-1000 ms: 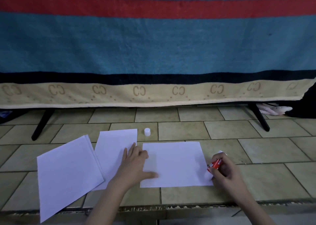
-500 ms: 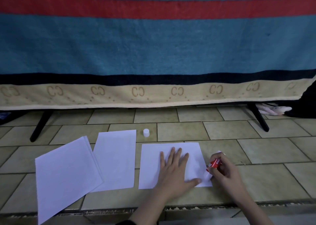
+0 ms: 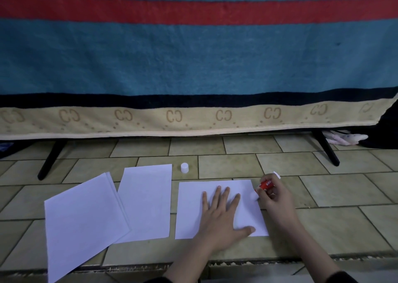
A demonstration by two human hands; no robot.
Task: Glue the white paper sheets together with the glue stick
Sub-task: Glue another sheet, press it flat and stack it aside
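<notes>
Three lots of white paper lie on the tiled floor. My left hand [image 3: 221, 213] presses flat, fingers spread, on the right sheet [image 3: 189, 209]. My right hand [image 3: 274, 198] grips the red glue stick [image 3: 266, 184], whose white tip touches that sheet near its right edge. A middle sheet [image 3: 146, 201] lies to the left. Further left a small stack of sheets [image 3: 81, 224] lies at an angle, overlapping the middle sheet. The glue stick's white cap [image 3: 184, 167] stands on the floor behind the papers.
A blue blanket with a red stripe and a beige border [image 3: 193, 119] hangs behind the papers on a frame with black legs [image 3: 51, 160] [image 3: 326, 150]. A pale cloth object [image 3: 344, 139] lies at the back right. The tiled ledge's edge [image 3: 215, 263] runs just below the papers.
My left hand moved from the gap between the middle and right sheets onto the right sheet and flattened there. My right hand with the glue stick slid up along the sheet's right edge.
</notes>
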